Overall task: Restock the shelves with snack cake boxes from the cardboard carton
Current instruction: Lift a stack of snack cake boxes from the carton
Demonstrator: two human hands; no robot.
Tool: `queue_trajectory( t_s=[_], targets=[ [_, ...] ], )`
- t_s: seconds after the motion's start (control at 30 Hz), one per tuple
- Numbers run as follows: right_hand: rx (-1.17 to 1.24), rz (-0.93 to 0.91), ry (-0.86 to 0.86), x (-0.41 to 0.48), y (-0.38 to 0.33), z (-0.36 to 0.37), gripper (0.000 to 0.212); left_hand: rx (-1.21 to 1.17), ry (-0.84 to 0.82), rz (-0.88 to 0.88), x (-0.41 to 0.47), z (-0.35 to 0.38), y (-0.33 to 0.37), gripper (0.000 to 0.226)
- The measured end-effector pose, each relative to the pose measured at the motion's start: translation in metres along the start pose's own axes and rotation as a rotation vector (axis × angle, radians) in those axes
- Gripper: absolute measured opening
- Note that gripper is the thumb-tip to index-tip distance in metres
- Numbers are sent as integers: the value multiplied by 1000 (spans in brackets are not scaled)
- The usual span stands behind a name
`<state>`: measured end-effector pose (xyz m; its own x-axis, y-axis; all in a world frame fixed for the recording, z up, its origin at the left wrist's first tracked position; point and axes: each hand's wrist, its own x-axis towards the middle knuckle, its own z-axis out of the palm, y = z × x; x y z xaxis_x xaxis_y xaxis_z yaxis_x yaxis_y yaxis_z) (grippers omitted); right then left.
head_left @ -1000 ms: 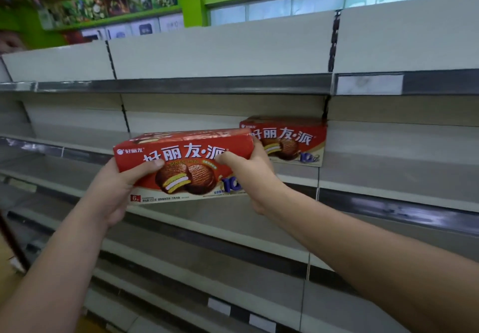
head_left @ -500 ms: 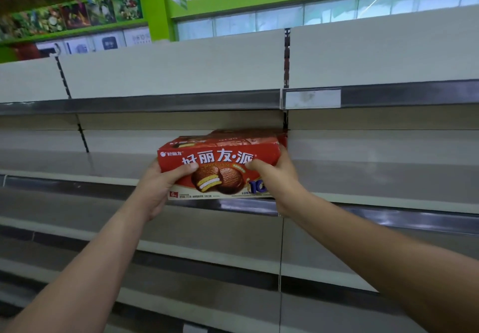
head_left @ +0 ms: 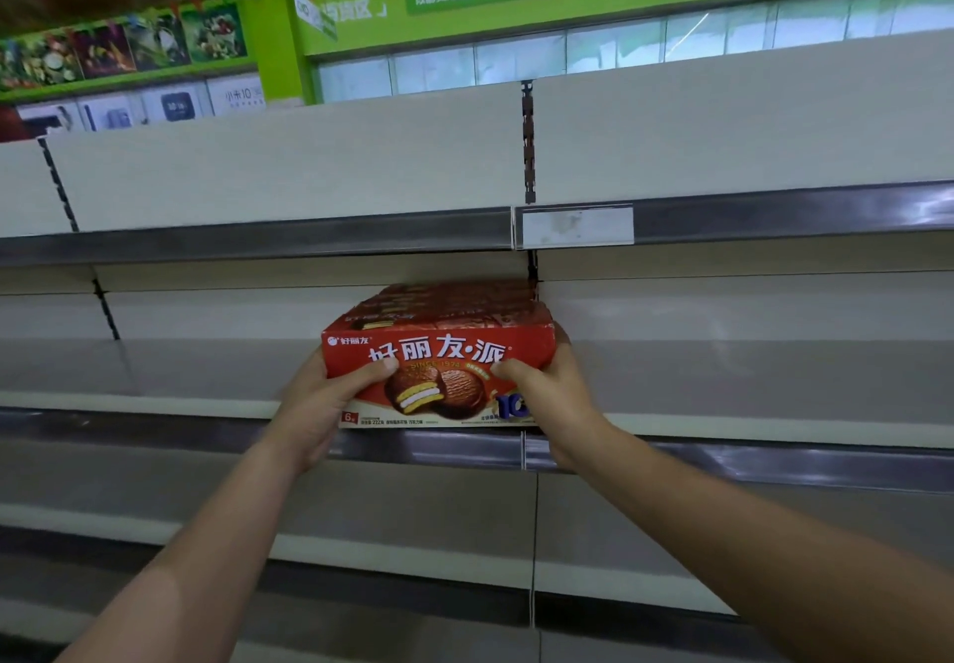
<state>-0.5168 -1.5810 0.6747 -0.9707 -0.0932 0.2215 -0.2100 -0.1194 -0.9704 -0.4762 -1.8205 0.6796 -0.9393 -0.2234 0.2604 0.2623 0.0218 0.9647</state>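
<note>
A red snack cake box [head_left: 439, 363] with chocolate pies printed on its front stands upright at the front edge of the middle shelf [head_left: 722, 404]. My left hand [head_left: 320, 404] grips its left end, thumb across the front face. My right hand [head_left: 547, 389] grips its right end the same way. Directly behind it the red top of another snack cake box [head_left: 464, 298] shows, and the front box hides the remainder of that one. The cardboard carton is out of view.
Bare shelf surface stretches left and right of the boxes. The upper shelf's metal rail [head_left: 258, 244] with a blank price tag holder [head_left: 575, 226] hangs just above. Lower shelves [head_left: 413, 554] run beneath my arms. A slotted upright [head_left: 527, 146] divides the bays.
Both hands carried the box rightward and forward onto the middle shelf, in front of the box that stood there. The view shifted left and closer to the shelves.
</note>
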Motion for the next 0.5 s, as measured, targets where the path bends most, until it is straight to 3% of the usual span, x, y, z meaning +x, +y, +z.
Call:
queue_trajectory(
  t_s=[0.2, 0.5],
  targets=[
    [-14, 1, -2, 10, 8, 1, 65, 27, 20, -7, 13, 0, -5, 73],
    [23, 71, -43, 13, 9, -2, 63, 77, 18, -39, 20, -7, -9, 101]
  ],
)
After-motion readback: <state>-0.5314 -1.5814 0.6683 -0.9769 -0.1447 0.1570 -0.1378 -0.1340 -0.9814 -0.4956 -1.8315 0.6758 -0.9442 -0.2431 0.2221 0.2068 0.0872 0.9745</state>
